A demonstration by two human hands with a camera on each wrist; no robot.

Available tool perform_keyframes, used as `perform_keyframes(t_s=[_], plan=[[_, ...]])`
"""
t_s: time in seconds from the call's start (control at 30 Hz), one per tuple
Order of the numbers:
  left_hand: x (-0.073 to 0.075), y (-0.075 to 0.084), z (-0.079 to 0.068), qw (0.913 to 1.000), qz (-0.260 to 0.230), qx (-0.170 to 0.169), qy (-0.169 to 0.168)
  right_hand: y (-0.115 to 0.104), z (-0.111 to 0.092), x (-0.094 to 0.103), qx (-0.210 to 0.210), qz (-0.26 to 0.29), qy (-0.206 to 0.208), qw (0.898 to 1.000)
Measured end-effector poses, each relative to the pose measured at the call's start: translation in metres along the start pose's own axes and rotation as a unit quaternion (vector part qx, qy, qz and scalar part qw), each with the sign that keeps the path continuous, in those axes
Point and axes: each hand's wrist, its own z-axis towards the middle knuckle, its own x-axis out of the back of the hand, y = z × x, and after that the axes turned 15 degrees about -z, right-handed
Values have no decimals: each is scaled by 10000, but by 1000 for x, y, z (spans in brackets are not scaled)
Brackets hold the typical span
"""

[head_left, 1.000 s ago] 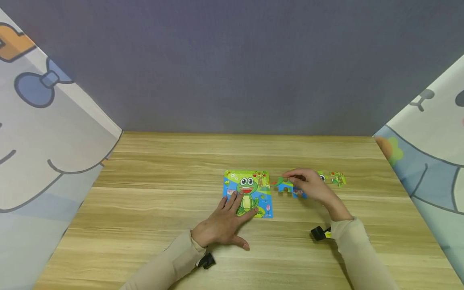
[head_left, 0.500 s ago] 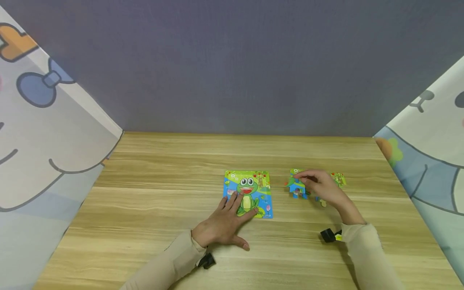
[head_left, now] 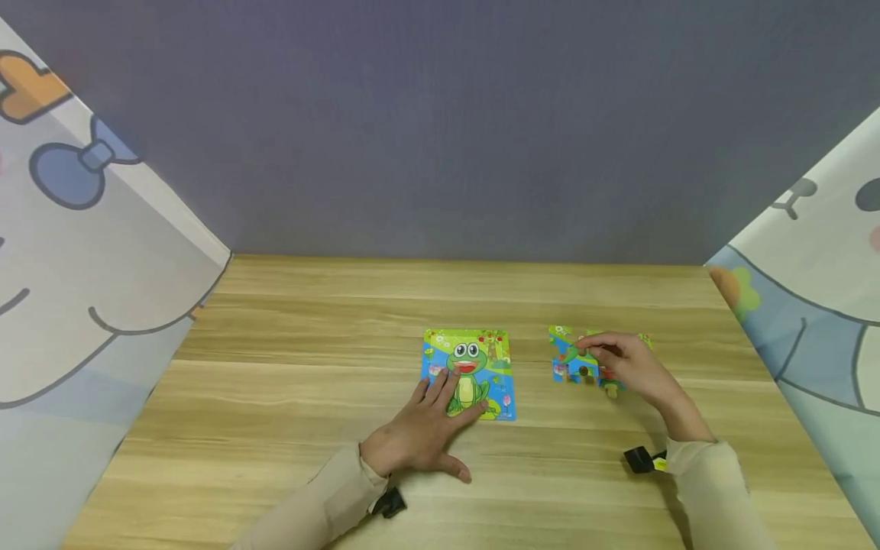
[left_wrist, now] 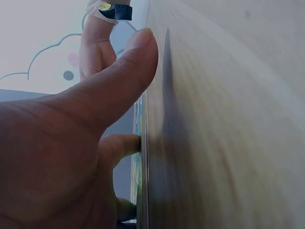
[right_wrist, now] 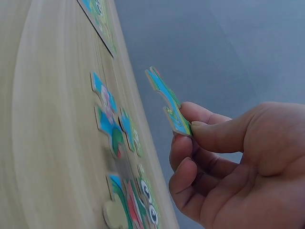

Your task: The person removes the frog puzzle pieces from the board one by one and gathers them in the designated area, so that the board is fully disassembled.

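My left hand (head_left: 428, 434) rests with spread, straight fingers on the lower part of a square frog picture board (head_left: 500, 368), its thumb out over the wood. The board shows a green frog with a wide red mouth. To its right, my right hand (head_left: 635, 373) pinches a jigsaw piece (right_wrist: 167, 101) between thumb and index finger. That piece is blue and green, and it is held tilted above the table in the right wrist view. Beneath the hand lie several loose jigsaw pieces (right_wrist: 108, 121), one with the frog's eyes (right_wrist: 147, 202); the hand partly covers them in the head view.
The wood-grain table (head_left: 309, 328) ends at a grey back panel (head_left: 467, 137). Panels printed with cartoon figures stand at the left (head_left: 89, 267) and right (head_left: 818, 305). A small black camera (head_left: 639, 460) sits at the right wrist, another (head_left: 389, 503) at the left.
My right hand has moved to the right with the pinched jigsaw piece, away from the board and over the loose pieces. My left hand has stayed on the board.
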Motion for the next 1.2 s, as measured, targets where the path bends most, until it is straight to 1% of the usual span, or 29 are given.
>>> perform_keyframes(t_s=[0.17,0.37,0.7,0.83,1.03,1.2], plan=[[1,0,0,9999,53,-66,72,7,-6,6,86,-113,207,9997],[2,0,1,10000,1,-73,43,14,-12,9,165,-199,358,9990],[2,-1,1,9999,5,-80,85,25,-21,18,-32,-354,503,9981],[1,-1,1,9999,16,-82,126,31,-24,21,-23,-439,545,9975],[0,-1,0,9998,16,-119,146,39,-29,24,4,-421,627,9971],[0,-1,0,9999,19,-83,117,45,-31,28,-49,-559,735,9957]])
